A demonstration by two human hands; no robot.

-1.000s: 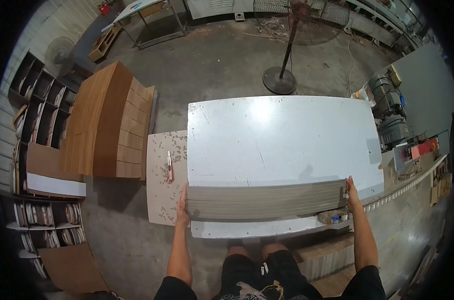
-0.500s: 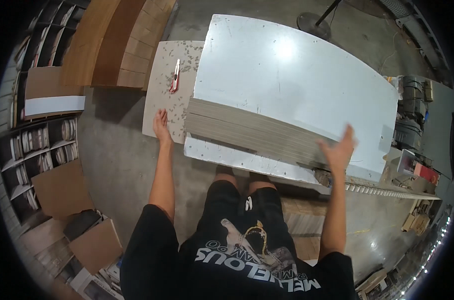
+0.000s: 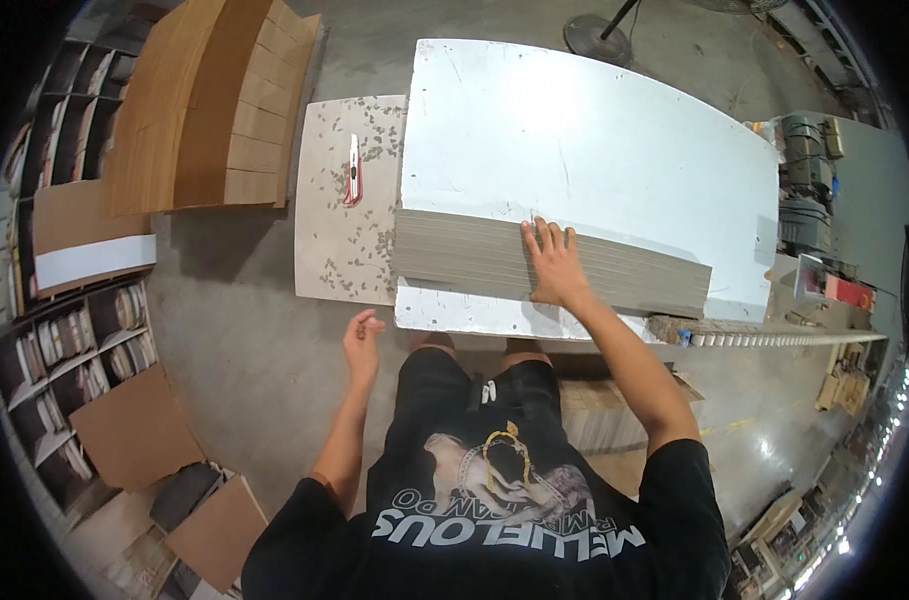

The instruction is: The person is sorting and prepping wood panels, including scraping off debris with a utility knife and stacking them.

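Note:
A row of long grey board strips (image 3: 454, 250) lies side by side near the front of a white tabletop (image 3: 594, 130). My right hand (image 3: 556, 268) rests flat across the strips, fingers spread toward their far side and thumb near their front edge. Off the table's front left corner, my left hand (image 3: 361, 342) hangs in the air with loosely bent fingers and nothing visible in them. A red and white utility knife (image 3: 353, 172), its blade out, lies on a beige board (image 3: 324, 235) strewn with small grey scraps, left of the white top.
Stacked brown wooden panels (image 3: 204, 110) stand at the far left. Shelves (image 3: 84, 330) with papers line the left side, with cardboard (image 3: 129, 415) leaning there. A round stand base (image 3: 596, 40) is on the floor beyond the table; machinery (image 3: 806, 180) stands at right.
My right hand has moved left and come down onto the strips. My left hand has drawn back from beside the beige board toward me, its fingers now more bent. The view has shifted slightly.

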